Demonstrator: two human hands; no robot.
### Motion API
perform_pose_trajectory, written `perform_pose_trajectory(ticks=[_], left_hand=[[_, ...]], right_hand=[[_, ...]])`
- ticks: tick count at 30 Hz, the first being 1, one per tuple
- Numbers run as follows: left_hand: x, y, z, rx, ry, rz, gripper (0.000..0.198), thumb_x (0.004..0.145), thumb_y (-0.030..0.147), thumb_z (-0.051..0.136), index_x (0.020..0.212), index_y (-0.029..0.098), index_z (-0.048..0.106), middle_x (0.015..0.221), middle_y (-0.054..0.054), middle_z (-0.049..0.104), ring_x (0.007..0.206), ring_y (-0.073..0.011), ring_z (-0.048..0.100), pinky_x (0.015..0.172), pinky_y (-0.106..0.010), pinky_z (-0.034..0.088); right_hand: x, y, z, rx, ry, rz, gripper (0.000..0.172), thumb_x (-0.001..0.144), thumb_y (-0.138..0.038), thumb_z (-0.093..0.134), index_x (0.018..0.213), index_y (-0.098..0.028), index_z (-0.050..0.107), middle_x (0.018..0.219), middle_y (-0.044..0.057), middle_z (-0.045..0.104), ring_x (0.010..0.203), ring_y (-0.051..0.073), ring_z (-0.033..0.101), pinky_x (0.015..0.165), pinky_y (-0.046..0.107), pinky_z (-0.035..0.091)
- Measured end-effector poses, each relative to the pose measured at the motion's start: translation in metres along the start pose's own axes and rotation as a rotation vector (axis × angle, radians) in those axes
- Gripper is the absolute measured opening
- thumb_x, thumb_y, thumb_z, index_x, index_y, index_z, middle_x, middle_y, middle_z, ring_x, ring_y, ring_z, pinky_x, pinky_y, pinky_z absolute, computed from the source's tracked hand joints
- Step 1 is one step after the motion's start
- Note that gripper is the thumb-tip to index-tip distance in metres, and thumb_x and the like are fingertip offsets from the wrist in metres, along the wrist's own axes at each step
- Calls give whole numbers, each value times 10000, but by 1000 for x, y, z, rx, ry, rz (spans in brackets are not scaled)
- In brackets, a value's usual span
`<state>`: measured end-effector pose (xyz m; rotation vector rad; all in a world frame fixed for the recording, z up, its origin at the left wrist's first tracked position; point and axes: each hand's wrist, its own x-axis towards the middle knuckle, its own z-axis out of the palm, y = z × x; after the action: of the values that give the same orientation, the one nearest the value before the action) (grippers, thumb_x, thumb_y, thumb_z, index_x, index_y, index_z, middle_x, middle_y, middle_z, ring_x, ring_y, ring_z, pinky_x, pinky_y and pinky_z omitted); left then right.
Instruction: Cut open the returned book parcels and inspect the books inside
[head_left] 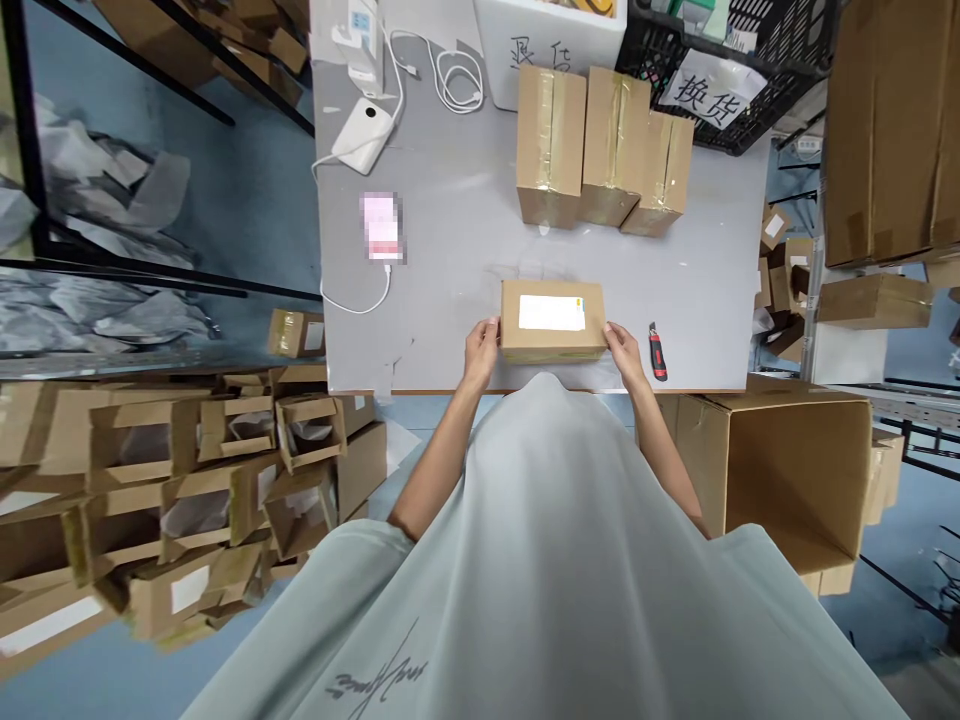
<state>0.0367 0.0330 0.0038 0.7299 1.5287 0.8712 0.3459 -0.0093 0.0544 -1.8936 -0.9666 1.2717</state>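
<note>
A closed cardboard box (553, 345) with a white label on top rests near the front edge of the grey table (442, 250). My left hand (482, 350) grips its left end, and my right hand (622, 350) grips the right end. Some of the fingers are hidden against the box. To the right of my right hand lies a red and black utility knife (658, 352). Farther back stand three taped cardboard boxes: a left one (551, 140), a middle one (613, 145) and a right one (661, 170).
A white bin (502, 60) and a black crate (750, 130) stand at the back. Left are a power bank (367, 135), a cable (457, 85) and a blurred phone (382, 226). Opened boxes (142, 440) pile at lower left; a large open carton (795, 480) stands lower right.
</note>
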Motion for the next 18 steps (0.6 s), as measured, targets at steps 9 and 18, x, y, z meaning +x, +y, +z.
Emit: perform_pose_trajectory(ticks=[9, 18], left_hand=[[-1, -27, -9, 20, 45, -191, 489, 1019, 683, 635, 1068, 206, 735, 1080, -150, 819, 1119, -278, 799, 1064, -484, 633], [18, -33, -4, 42, 26, -289, 390, 1050, 574, 587, 1082, 200, 692, 1187, -149, 795, 1076, -230, 763, 1019, -407, 609]], right_hand=[[-15, 13, 10, -228, 111, -30, 752, 987, -779, 638, 1436, -184, 734, 1607, 237, 678, 1519, 376, 626, 1310, 616, 494], [-35, -4, 39, -588, -149, -65, 835, 1144, -622, 477, 1766, -71, 393, 1853, 270, 388, 1742, 409, 366, 1411, 612, 354]])
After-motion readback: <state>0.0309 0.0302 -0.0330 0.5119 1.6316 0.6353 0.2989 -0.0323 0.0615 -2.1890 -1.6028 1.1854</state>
